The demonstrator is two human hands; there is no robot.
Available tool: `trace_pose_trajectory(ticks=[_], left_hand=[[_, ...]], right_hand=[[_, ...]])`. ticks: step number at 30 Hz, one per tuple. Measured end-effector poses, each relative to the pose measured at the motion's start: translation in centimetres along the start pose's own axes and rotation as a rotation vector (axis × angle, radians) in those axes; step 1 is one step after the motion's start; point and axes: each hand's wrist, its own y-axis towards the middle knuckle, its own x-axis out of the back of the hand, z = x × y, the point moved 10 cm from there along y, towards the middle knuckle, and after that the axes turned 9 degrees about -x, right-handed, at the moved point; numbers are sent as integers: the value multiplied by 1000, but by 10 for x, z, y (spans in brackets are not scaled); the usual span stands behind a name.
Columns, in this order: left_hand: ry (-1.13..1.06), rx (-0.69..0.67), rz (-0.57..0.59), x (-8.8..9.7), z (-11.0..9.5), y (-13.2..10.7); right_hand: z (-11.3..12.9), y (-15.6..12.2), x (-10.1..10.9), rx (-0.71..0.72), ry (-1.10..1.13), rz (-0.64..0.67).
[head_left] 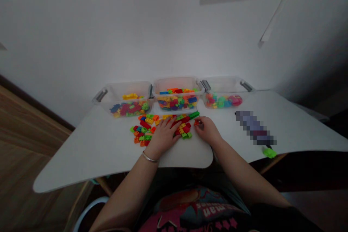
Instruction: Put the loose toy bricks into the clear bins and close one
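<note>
A pile of small plastic bricks in red, green, yellow, orange and blue lies on the white table in front of me. My left hand, with a bracelet on the wrist, rests on the pile with its fingers spread flat over red and yellow bricks. My right hand sits just right of the pile, its fingers pinched on a small red brick. A long green brick lies at the pile's far right edge.
Three clear plastic bins stand along the wall: the left bin and middle bin hold mixed bricks, the right bin holds rounder pink and teal pieces. A blurred dark object and a green piece lie to the right.
</note>
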Motion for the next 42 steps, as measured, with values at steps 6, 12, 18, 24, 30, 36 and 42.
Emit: trace_pose_trajectory(ticks=[6,12,18,24,30,36,42], left_hand=[[-3,-1,-30,1,0,-2],[-29,7,-59,6,1,-1],[-42,-1,-81,9,1,-1],[-43,-11,-101,6,2,-2],[-55,-10,-91,7,1,-2],[-51,-7,-83,6,2,-2],[-58,-10,-97,9,2,-1]], right_hand=[[-6,5,41,-85,332,-298],[-6,37,65,-157,765,-451],[30,92,83,-36,626,-405],[44,144,69,-28,294,-278],[47,169,46,-103,-5,-86],[48,171,42,-137,-73,-19],[52,161,52,-95,63,-71]])
